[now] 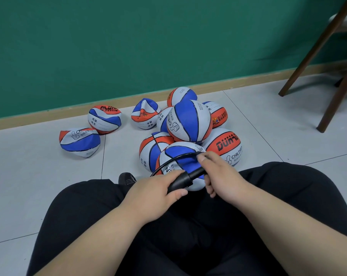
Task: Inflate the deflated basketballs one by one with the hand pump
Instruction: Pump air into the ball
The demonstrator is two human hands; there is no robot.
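Setting: grey floor tiles (39,176) are seen below a green wall (129,46), with a chair leg (315,48) at the right.
Ball being worked: a half-slack basketball (178,150) is wedged between the knees, against the pile.
Left hand: the left hand (154,194) is closed round the black pump (185,179).
Right hand: the hose (174,159) end is pinched between thumb and forefinger of the right hand (218,172), right at the ball's top.
Step judged: the needle is probably being seated; the valve itself is hidden.
Done well: the needle should be kept square to the valve and pushed straight, and the hose left unkinked.
Risk: a slanted needle may be bent.
Remaining: crumpled balls (79,141) lie apart at the left; a firm ball (189,121) tops the pile.
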